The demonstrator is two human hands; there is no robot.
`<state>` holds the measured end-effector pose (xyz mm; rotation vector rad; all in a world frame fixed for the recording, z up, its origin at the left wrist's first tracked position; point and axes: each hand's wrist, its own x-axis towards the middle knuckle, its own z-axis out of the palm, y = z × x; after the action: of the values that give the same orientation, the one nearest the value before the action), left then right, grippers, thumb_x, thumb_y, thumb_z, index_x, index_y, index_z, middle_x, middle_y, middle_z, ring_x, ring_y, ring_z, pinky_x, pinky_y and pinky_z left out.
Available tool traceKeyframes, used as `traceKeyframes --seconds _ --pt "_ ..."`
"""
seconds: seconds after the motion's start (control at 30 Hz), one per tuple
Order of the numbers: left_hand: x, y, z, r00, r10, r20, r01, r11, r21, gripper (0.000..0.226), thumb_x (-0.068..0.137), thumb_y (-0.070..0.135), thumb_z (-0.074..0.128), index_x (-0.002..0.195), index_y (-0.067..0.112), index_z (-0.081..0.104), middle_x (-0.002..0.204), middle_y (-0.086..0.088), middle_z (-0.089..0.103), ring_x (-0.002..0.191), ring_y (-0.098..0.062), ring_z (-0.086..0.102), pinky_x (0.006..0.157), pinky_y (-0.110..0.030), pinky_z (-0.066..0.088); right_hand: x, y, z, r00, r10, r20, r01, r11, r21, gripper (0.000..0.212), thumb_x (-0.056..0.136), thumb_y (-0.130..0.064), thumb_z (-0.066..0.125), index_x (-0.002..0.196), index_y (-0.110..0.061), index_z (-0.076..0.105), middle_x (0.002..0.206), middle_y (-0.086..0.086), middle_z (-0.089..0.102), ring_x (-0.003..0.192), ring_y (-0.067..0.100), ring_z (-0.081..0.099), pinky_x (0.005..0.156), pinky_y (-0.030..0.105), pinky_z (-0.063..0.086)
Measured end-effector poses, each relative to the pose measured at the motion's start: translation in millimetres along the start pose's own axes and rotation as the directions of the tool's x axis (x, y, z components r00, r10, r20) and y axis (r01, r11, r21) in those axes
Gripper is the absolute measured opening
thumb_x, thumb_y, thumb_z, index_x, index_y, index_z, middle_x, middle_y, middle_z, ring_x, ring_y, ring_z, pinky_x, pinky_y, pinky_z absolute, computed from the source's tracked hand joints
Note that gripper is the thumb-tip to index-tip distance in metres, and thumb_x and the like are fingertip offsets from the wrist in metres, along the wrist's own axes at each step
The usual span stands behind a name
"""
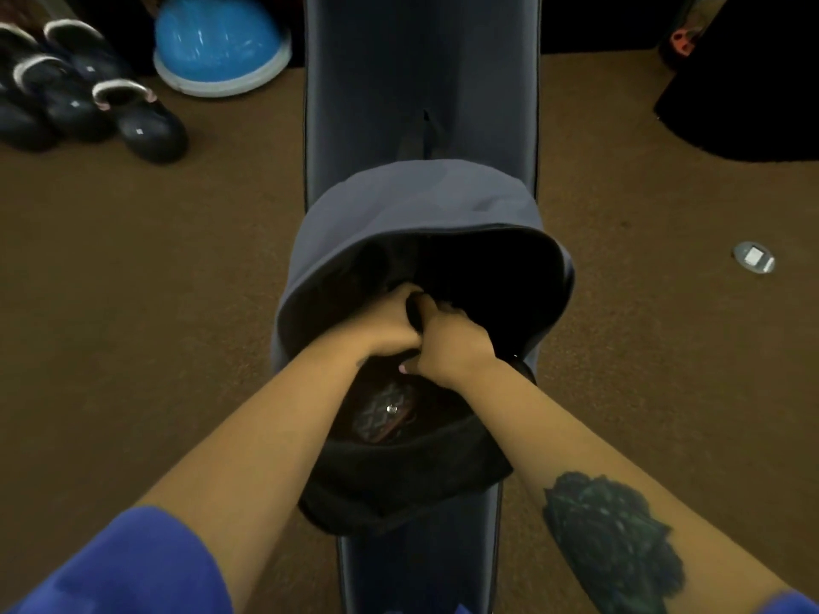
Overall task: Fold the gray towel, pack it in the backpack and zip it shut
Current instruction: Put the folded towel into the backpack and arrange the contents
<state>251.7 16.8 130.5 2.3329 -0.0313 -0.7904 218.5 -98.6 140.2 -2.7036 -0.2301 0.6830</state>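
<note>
The grey-blue backpack [399, 210] lies on a dark padded bench [421, 59] with its main opening gaping wide toward me. Both my hands are pushed into that opening, side by side and touching. My left hand [390, 325] and my right hand [454, 343] are closed around a dark roll of cloth [415, 313], the towel; only a small part shows between the fingers and it looks almost black in the shadow. Below my wrists, a patterned pouch [384, 414] with a metal snap lies inside the bag's black lower section [399, 485].
Brown carpet surrounds the narrow bench. Several dark kettlebells [137, 121] and a blue balance dome [217, 46] sit on the floor at the far left. A black mat [749, 104] lies at the far right, and a round metal floor plate [753, 257] is set into the carpet.
</note>
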Motion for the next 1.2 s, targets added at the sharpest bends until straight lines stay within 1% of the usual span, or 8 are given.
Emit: traceKeyframes --seconds 0.13,0.3,0.5,0.6,0.8,0.9,1.03,1.2 --pt "-9.5 -7.1 -4.9 1.0 -0.02 -0.022 0.016 0.985 -0.172 0.086 0.071 0.012 0.075 0.144 0.019 0.031 0.143 -0.01 0.043 0.127 -0.027 0.046 0.105 -0.036 0.041 2.8 2.5 0.3 1.0 -0.028 -0.012 0.027 0.999 -0.034 0.094 0.07 -0.041 0.077 0.146 -0.027 0.022 0.138 0.011 0.045 0.125 0.034 0.046 0.091 0.042 0.047" --pt "-18.4 -1.7 -1.7 0.995 -0.029 -0.094 -0.002 0.95 -0.312 0.071 0.077 -0.002 0.063 0.139 0.02 0.038 0.135 -0.009 0.049 0.095 -0.018 0.056 0.082 -0.03 0.047 4.9 4.5 -15.4 0.999 -0.02 0.045 0.025 0.993 -0.117 0.093 0.066 -0.037 0.074 0.145 -0.028 0.025 0.137 0.011 0.043 0.117 0.035 0.052 0.085 0.04 0.049" --pt "-25.8 6.3 3.4 0.964 -0.034 -0.265 -0.087 0.898 -0.432 0.038 0.08 -0.011 0.051 0.098 0.022 0.058 0.118 -0.004 0.061 0.101 -0.016 0.061 0.08 -0.028 0.049 -8.2 16.0 -46.8 0.989 0.086 0.122 -0.059 0.975 -0.213 0.092 0.058 -0.038 0.077 0.137 -0.023 0.033 0.121 0.01 0.056 0.104 0.032 0.06 0.074 0.035 0.051" --pt "-27.6 0.1 6.2 0.961 -0.055 -0.272 -0.036 0.947 -0.32 0.035 0.082 -0.004 0.055 0.08 0.031 0.056 0.102 0.002 0.061 0.102 -0.019 0.062 0.088 -0.031 0.049 -19.1 28.7 -58.8 0.975 0.16 0.154 -0.137 0.979 -0.148 0.096 0.061 -0.034 0.079 0.14 -0.015 0.027 0.117 0.012 0.058 0.104 0.032 0.059 0.073 0.032 0.05" --pt "-34.5 -16.8 18.1 0.975 -0.196 -0.109 0.198 0.98 0.01 0.026 0.08 0.0 0.063 0.1 0.017 0.064 0.115 -0.007 0.063 0.11 -0.023 0.059 0.096 -0.032 0.047 -32.8 37.1 -58.2 0.968 0.178 0.176 -0.15 0.975 -0.162 0.095 0.067 -0.033 0.079 0.142 -0.01 0.025 0.123 0.013 0.056 0.11 0.031 0.056 0.076 0.031 0.045" --pt "-36.3 -29.3 21.7 0.96 -0.28 -0.027 0.278 0.933 0.23 0.03 0.083 0.01 0.066 0.113 0.01 0.062 0.113 -0.009 0.062 0.106 -0.025 0.06 0.088 -0.031 0.049 -29.9 33.6 -57.4 0.968 0.182 0.17 -0.137 0.959 -0.247 0.097 0.071 -0.034 0.077 0.145 -0.008 0.021 0.139 0.015 0.041 0.118 0.032 0.051 0.083 0.035 0.048" --pt "-43.1 -36.5 25.2 0.887 -0.402 0.226 0.234 0.814 0.532 0.04 0.083 0.029 0.067 0.116 0.008 0.063 0.099 -0.006 0.059 0.09 -0.021 0.058 0.08 -0.03 0.047 -26.5 29.5 -54.0 0.966 0.213 0.145 -0.156 0.932 -0.329 0.09 0.08 -0.026 0.068 0.149 -0.01 0.012 0.153 0.015 0.016 0.133 0.036 0.036 0.093 0.039 0.045" --pt "-46.3 -44.2 26.7 0.837 -0.445 0.317 0.195 0.785 0.588 0.047 0.086 0.032 0.061 0.128 0.011 0.056 0.124 -0.01 0.06 0.11 -0.026 0.058 0.093 -0.034 0.045 -22.8 22.9 -50.4 0.959 0.264 0.101 -0.223 0.926 -0.304 0.101 0.077 -0.052 0.067 0.15 -0.012 0.011 0.156 0.015 0.014 0.137 0.035 0.031 0.1 0.04 0.041"
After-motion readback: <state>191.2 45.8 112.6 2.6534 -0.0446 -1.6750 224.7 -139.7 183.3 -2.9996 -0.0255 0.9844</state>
